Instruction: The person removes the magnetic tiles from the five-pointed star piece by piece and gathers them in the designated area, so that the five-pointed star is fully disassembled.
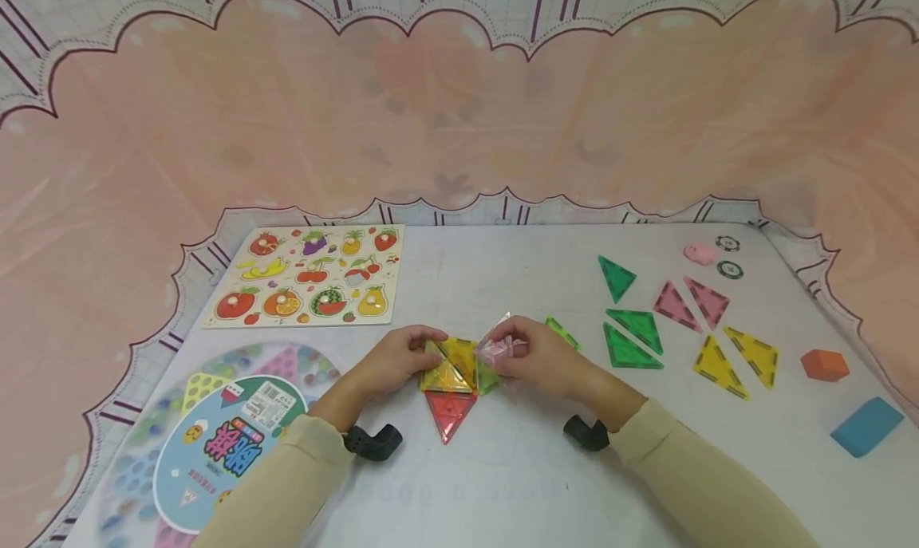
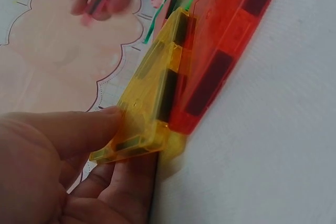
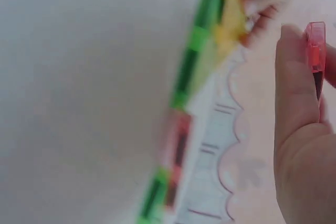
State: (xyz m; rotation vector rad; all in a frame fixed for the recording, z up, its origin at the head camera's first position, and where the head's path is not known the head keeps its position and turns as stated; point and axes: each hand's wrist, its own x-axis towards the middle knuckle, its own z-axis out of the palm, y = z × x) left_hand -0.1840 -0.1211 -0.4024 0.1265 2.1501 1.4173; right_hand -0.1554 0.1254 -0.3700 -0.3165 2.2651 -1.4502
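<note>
My left hand (image 1: 399, 362) pinches a translucent yellow triangle magnetic tile (image 2: 144, 95) between thumb and fingers. In the head view the yellow tiles (image 1: 452, 366) form a square, and a red triangle tile (image 1: 450, 414) points toward me from its near edge. Along the square's right side shows a light green tile (image 1: 488, 379), partly covered by my right hand (image 1: 546, 364). That hand holds a pink magnetic tile (image 3: 316, 51) between thumb and fingers, raised off the table. Beyond the right hand lies another light green tile (image 1: 563, 333), partly hidden.
Right of the hands lie green (image 1: 632, 347), pink (image 1: 677, 305) and yellow triangle tiles (image 1: 720, 367). Farther right are an orange block (image 1: 824, 365) and a blue block (image 1: 866, 427). A fruit puzzle board (image 1: 305, 277) and a round game package (image 1: 215, 444) stand left.
</note>
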